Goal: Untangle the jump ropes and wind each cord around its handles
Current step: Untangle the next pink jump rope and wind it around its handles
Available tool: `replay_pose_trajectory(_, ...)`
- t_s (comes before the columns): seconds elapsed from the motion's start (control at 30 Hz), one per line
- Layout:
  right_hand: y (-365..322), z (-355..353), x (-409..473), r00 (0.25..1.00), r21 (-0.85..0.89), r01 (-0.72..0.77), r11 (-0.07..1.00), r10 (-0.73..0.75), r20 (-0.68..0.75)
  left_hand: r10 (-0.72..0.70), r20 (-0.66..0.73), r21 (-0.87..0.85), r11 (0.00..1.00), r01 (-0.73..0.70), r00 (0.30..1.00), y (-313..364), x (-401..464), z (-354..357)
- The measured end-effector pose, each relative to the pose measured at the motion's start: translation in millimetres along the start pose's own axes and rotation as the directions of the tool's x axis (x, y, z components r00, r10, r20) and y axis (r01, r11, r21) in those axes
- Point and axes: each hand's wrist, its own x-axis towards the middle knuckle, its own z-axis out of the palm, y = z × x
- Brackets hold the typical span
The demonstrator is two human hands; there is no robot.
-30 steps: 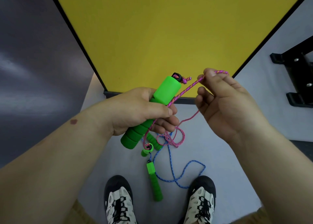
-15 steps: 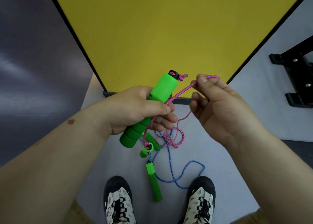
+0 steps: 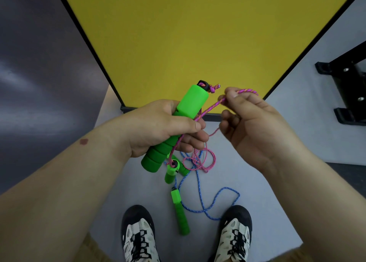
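Since the earlier frames, the right hand (image 3: 255, 127) has shifted slightly left and down, bringing its pinch closer to the top of the held handle; the left hand (image 3: 164, 127) remains in the same grip.

Left hand: fingers and thumb are wrapped around the middle of a large green handle (image 3: 193, 101), which is tilted with its capped end up and to the right. The ribbed lower end projects below the palm. A knotted stub of pink cord (image 3: 207, 111) exits the black cap at the top.

Right hand: thumb and forefinger pinch the pink cord just right of the handle's top. The cord runs taut from this pinch down-left, under the left thumb, then hangs in loose loops below both hands.

Below the hands, a second green handle (image 3: 172, 171) dangles among the pink loops. A blue cord (image 3: 200, 194) crosses these loops and trails onto the grey floor (image 3: 267, 202), where a third green handle (image 3: 180, 212) lies between two shoes (image 3: 138, 234).
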Motion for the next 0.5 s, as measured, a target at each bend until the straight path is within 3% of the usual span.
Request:
replay_pose_trajectory(0.17,-7.0,-2.0,1.0,0.997,0.050,0.022,0.999,-0.018,-0.074,-0.005,-0.009,-0.012,1.000,0.005,1.000,0.1,0.0,-1.5)
replay_pose_trajectory(0.37,6.1,2.6,-7.1,0.969,-0.107,-0.148,0.983,0.165,0.181,-0.002,0.011,-0.004,1.000,0.002,1.000,-0.3,-0.5,-0.3)
replay_pose_trajectory(0.5,2.6,0.8,-1.8,0.994,-0.062,-0.075,0.995,0.079,0.070,-0.015,0.017,0.002,1.000,0.015,1.000,-1.1,0.6,-1.9)
